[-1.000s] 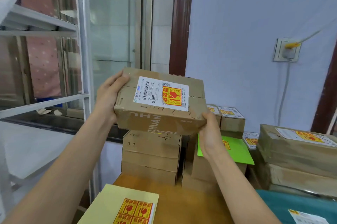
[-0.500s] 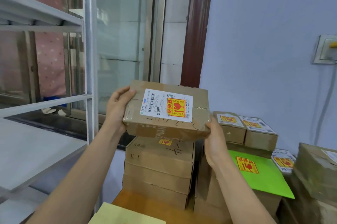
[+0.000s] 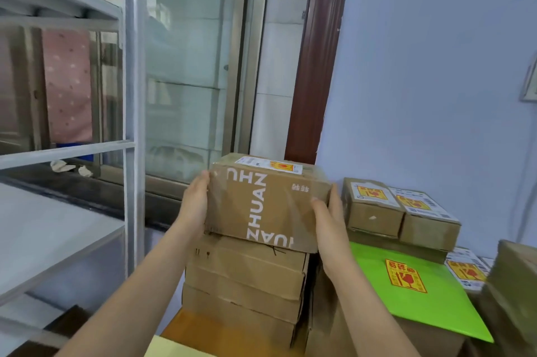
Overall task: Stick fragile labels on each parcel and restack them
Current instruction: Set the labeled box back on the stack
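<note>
While both our hands clasp it from either side, the cardboard parcel point(image 3: 263, 205) printed with white "ZHUAN" lettering rests on top of the stack of brown boxes point(image 3: 244, 287). Our left hand point(image 3: 195, 202) presses flat against the parcel's left end, fingers reaching toward its top corner; our right hand point(image 3: 329, 221) cups the right end, thumb across the front face, fingers hidden behind the box. On the parcel's top we see a white shipping label with a yellow-and-red fragile sticker point(image 3: 281, 166) on it. Right of the stack lies a green envelope point(image 3: 418, 307) carrying its own fragile sticker, and beyond that envelope sit two small labelled boxes point(image 3: 398, 211) side by side. Left of the stack stands a grey metal shelf rack point(image 3: 132, 95), with a window point(image 3: 186, 66) behind it.
</note>
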Action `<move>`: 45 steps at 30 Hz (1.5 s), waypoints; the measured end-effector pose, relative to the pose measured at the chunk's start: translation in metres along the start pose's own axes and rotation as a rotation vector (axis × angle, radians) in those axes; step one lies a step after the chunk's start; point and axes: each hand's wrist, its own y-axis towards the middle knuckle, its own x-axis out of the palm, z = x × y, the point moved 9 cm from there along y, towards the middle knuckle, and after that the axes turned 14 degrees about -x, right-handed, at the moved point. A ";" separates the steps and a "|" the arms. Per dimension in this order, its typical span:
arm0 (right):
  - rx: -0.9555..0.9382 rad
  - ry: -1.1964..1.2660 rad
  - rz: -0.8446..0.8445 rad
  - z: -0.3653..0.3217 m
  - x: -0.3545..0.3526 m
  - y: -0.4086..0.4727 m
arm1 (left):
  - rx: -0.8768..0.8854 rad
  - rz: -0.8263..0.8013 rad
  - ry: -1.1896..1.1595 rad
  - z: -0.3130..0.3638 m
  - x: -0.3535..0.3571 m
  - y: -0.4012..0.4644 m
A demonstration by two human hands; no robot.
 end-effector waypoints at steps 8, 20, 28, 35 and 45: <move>-0.043 -0.223 0.033 0.022 0.009 -0.020 | 0.254 0.180 0.319 -0.022 -0.012 -0.018; -0.088 -0.678 -0.184 0.045 0.045 -0.046 | 0.303 0.190 0.626 -0.021 -0.008 -0.017; -0.078 -0.834 -0.319 0.040 0.038 -0.020 | 0.225 0.083 0.914 -0.029 0.010 -0.014; -0.101 -0.880 -0.361 0.045 0.042 -0.021 | 0.222 0.075 1.271 -0.046 0.016 -0.011; -0.207 -0.936 -0.571 0.045 0.054 -0.041 | 0.623 -0.034 1.762 -0.085 0.049 -0.081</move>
